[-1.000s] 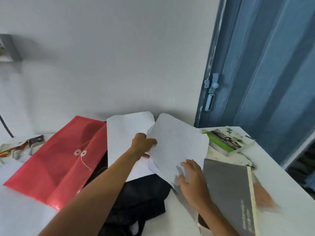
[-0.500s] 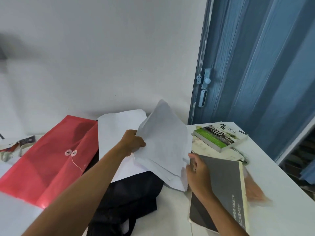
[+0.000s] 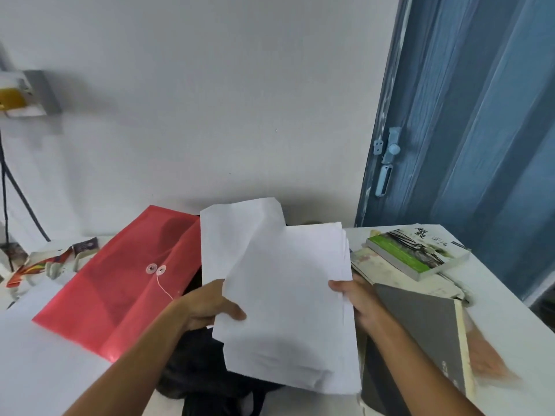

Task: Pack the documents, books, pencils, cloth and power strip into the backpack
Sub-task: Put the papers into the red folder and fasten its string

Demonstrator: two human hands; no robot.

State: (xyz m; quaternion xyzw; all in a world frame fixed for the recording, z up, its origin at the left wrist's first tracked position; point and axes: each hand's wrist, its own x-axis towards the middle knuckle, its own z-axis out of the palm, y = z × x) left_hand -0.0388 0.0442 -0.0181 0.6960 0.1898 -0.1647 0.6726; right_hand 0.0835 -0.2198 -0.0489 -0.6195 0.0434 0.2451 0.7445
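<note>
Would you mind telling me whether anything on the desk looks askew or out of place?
Mildly: the stack of papers held by both hands is uneven, its right edges fanned. The grey book lies skewed over other items.

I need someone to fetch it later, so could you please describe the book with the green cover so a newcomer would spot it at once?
Start at the blue door on the right; the white table ends just below it. At that far right corner lies the green-covered book, flat on loose printed papers. Unlike the plain grey book nearer the person, its cover has a green band and a photograph.
</note>
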